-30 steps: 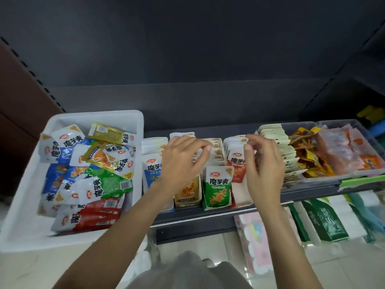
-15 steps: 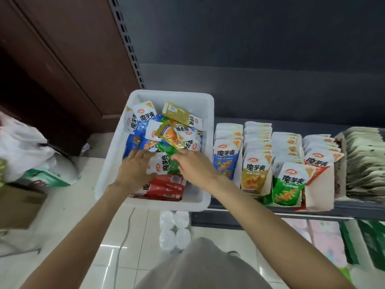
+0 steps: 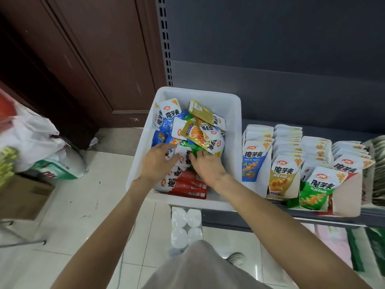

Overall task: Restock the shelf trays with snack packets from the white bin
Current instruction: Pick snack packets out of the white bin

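Both hands are down in the bin (image 3: 233, 113), among the packets (image 3: 200, 130). The left hand (image 3: 158, 161) lies flat, fingers straight, on a white packet (image 3: 181, 153); the right hand (image 3: 206, 164) is just beside it, fingertips buried under a green packet (image 3: 192, 147) — whether they pinch it I cannot tell. Red packets (image 3: 187, 185) lie under both wrists. The trays (image 3: 345, 192) stand just right of the bin on the shelf (image 3: 312, 215) — the rightmost is cut off.

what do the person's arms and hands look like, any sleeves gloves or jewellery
Both forearms are bare up to the frame edge, with no sleeves in view. The left hand and right hand wear no gloves, and no rings, watch or bracelet show. A grey garment covers the body below.
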Action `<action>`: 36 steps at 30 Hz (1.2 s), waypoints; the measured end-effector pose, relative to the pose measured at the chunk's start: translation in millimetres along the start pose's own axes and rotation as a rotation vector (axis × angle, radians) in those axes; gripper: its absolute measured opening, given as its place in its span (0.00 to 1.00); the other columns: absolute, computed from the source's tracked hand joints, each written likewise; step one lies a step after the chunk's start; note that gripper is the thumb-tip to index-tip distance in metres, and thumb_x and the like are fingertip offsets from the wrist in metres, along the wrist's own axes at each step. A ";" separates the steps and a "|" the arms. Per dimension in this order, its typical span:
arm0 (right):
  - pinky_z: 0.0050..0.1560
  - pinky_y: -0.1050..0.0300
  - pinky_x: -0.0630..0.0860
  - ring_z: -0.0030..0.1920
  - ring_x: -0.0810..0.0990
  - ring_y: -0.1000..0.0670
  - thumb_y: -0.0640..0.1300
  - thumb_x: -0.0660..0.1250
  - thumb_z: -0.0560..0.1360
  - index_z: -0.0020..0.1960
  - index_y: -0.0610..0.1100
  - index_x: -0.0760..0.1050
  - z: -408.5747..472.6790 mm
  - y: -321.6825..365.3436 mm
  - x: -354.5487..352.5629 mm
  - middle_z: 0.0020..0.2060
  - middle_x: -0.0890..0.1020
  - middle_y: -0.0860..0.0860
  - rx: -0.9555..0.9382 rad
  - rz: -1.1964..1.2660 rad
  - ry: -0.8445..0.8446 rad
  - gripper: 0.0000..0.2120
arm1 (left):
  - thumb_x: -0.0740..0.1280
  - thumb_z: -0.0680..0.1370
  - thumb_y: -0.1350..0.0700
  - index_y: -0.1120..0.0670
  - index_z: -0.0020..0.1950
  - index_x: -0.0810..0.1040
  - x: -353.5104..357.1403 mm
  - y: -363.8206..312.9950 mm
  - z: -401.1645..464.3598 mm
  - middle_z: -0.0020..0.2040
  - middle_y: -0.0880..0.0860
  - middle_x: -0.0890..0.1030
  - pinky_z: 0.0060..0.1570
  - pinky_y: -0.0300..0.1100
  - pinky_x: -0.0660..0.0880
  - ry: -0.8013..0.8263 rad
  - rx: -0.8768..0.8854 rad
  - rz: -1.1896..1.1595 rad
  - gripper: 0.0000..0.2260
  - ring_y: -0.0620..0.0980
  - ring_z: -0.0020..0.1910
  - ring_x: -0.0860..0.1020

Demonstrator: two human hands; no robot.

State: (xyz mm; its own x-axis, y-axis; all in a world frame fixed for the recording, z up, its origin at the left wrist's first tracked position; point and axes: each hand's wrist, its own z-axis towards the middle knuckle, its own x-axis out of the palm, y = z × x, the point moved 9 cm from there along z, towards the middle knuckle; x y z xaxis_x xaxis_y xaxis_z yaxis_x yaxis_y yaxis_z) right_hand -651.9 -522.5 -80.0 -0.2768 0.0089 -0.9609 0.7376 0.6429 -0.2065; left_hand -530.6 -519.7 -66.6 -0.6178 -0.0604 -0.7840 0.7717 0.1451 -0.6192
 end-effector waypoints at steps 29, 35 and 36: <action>0.40 0.49 0.76 0.37 0.79 0.43 0.39 0.69 0.75 0.52 0.58 0.74 -289.2 -234.8 -57.0 0.42 0.82 0.52 0.723 1.158 -0.867 0.14 | 0.73 0.72 0.54 0.51 0.53 0.76 114.3 -271.2 -75.2 0.39 0.40 0.76 0.40 0.30 0.71 0.363 0.503 -0.292 0.12 0.42 0.36 0.80; 0.35 0.59 0.70 0.33 0.78 0.50 0.39 0.66 0.77 0.52 0.44 0.77 -329.5 -259.1 -34.3 0.34 0.78 0.53 0.797 0.732 -0.732 0.05 | 0.72 0.73 0.56 0.55 0.50 0.75 179.8 -307.3 -83.4 0.46 0.51 0.83 0.42 0.45 0.79 0.366 0.583 -0.197 0.10 0.50 0.41 0.82; 0.35 0.60 0.70 0.34 0.78 0.51 0.39 0.66 0.77 0.52 0.44 0.77 -328.8 -258.6 -28.8 0.35 0.79 0.53 0.786 0.730 -0.723 0.05 | 0.72 0.73 0.56 0.56 0.51 0.76 187.7 -307.5 -84.8 0.46 0.52 0.83 0.42 0.46 0.80 0.363 0.590 -0.158 0.10 0.51 0.42 0.82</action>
State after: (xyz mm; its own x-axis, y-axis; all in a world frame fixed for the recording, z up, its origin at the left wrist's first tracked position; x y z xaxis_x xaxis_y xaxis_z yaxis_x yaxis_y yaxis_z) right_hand -1037.3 -437.3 61.8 0.5532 -0.4076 -0.7265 0.8062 0.0425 0.5901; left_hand -896.7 -492.0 -19.7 -0.6614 0.3115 -0.6822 0.5581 -0.4031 -0.7252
